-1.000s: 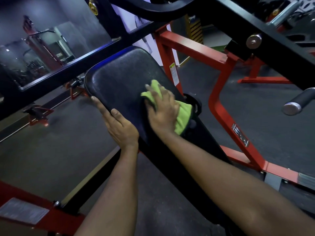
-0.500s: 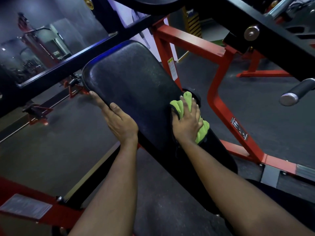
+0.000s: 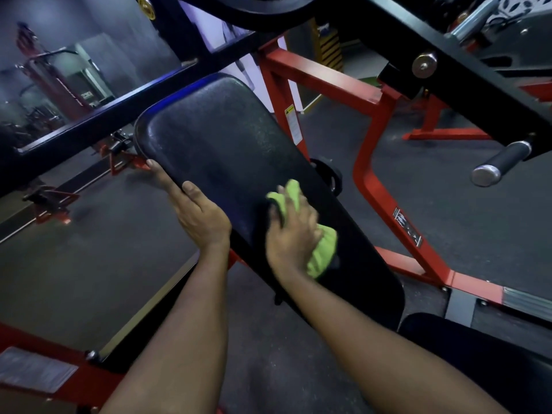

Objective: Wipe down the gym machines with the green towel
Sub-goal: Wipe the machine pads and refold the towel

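Note:
A long black padded backrest slopes from upper left to lower right across the head view. My right hand presses a bunched green towel onto the pad's lower middle, with its fingers curled over the wad. A fold of the towel pokes up past my fingers; the hand is motion-blurred. My left hand rests on the pad's left edge with fingers straight along the rim and the thumb on top.
The machine's red frame runs behind and to the right of the pad. A black lever arm with a chrome-capped handle juts out at the right. A black crossbar passes above left. A second black pad lies at lower right, over dark rubber floor.
My right hand has slid the towel from the pad's right edge back leftward and down onto its middle. My left hand has stayed on the left edge.

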{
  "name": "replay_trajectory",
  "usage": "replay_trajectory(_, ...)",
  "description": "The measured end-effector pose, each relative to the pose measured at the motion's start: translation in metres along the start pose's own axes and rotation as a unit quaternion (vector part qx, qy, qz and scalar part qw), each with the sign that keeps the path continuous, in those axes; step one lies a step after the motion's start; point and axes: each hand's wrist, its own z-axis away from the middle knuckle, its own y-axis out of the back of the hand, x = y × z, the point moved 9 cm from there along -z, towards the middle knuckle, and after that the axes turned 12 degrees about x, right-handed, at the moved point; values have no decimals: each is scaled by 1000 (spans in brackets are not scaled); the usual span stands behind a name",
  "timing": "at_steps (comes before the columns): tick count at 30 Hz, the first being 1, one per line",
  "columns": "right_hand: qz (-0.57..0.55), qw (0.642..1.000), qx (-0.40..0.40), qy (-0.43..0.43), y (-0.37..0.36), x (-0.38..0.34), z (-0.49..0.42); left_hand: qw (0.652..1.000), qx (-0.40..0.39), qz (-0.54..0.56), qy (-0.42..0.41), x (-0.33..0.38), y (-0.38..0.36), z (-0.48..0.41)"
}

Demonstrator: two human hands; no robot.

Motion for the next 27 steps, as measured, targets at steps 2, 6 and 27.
replay_trajectory(2, 2, 998, -32, 48, -8, -37, 6, 1000, -12, 11, -10, -4, 0, -5)
replay_trajectory(6, 42, 985, -63, 157, -7, -31, 27, 999, -19, 15, -23, -6, 0, -5)
replay_trajectory(27, 70, 961, -86, 252, -20, -113, 13, 967, -234, -7, 102, -26, 12, -16)
